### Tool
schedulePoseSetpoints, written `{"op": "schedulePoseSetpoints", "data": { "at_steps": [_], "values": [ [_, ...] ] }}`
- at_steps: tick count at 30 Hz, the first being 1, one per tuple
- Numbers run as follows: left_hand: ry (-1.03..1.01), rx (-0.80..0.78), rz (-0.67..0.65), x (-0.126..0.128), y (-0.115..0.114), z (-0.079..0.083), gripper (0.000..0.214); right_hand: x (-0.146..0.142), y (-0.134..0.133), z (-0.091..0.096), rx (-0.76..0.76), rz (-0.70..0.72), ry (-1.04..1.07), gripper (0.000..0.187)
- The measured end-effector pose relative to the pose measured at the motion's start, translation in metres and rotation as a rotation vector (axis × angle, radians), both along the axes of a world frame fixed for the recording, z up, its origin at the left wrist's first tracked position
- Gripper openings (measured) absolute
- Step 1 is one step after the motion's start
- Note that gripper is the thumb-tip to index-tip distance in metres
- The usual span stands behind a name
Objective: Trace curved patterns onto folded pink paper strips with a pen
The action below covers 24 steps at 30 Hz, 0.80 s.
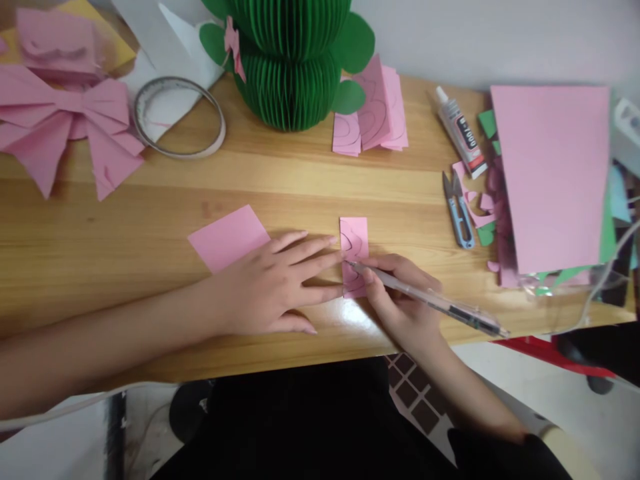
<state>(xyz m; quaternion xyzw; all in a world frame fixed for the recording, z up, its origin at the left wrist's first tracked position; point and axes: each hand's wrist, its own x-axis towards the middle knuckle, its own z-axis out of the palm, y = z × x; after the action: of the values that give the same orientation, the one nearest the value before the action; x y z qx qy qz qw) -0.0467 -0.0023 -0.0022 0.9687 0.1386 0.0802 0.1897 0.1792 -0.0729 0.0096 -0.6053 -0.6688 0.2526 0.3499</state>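
Pink paper made up the small strip (357, 245) at the centre of the frame, its face marked with dark curved lines. It lay on the wooden table (280, 183) between the 2 hands, its long sides running up and down the frame.

The left hand (270, 290), left of centre, was flat and palm down with its fingers spread, gripping nothing; 2 of its fingertips reached the strip's left edge. Under its upper side ran a larger pink square (230, 237), partly covered.

The right hand (407, 300), just right of the strip and below it, was closed around a translucent pen (430, 297). The pen slanted from lower right up to the strip, where its tip met the left part of the paper.

Right of centre, well apart from the hands, were small snips (457, 213) with blue handles, their blades apart, and a glue tube (463, 133) above them.
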Motion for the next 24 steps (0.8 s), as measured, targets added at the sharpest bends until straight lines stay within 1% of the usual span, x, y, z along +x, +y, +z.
{"op": "schedulePoseSetpoints", "data": {
  "at_steps": [9, 14, 24],
  "values": [
    [-0.013, 0.007, 0.006, 0.0, -0.001, -0.001, 0.053, 0.0, -0.002, 0.007, 0.037, -0.026, -0.094, 0.01],
    [-0.025, 0.004, 0.001, 0.0, 0.0, -0.001, 0.052, 0.001, -0.003, 0.008, 0.074, -0.028, -0.155, 0.013],
    [-0.044, 0.013, -0.006, 0.0, 0.0, -0.002, 0.051, 0.001, -0.007, 0.011, 0.076, -0.027, -0.175, 0.01]
  ]
}}
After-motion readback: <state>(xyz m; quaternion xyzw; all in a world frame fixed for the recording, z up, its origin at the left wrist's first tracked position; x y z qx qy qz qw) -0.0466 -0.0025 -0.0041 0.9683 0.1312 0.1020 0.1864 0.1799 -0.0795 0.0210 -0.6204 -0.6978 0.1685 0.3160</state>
